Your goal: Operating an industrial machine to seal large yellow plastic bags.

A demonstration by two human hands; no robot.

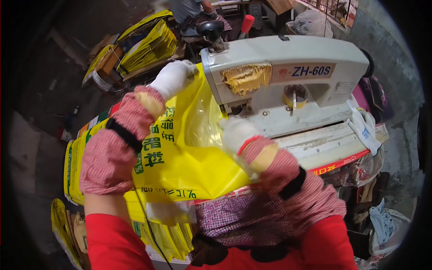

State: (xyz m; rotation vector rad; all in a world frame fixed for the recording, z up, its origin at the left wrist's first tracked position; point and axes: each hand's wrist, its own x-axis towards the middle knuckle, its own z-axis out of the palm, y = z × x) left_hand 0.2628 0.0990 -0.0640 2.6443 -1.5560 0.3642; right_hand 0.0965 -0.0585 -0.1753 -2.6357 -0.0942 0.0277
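A yellow plastic sack (193, 166) with green print lies spread before me, its upper part running up beside the head of a grey-white industrial sewing machine (216, 81). Clear film (204, 123) shows along the sack's right edge. My left hand (174, 77), in a white glove, pinches the sack's far upper corner to the left of the machine head. My right hand (239, 134), also gloved, is closed at the sack's right edge, just below the needle area (238, 107). Its fingertips are partly hidden. Striped red sleeve covers with black bands wrap both forearms.
More yellow sacks (74, 166) are stacked at left. Bundled sacks (148, 49) stand at the far left, near a seated person (186, 11). A tape roll (295, 95) sits in the machine's opening; white gloves (363, 128) hang off the bed's right end.
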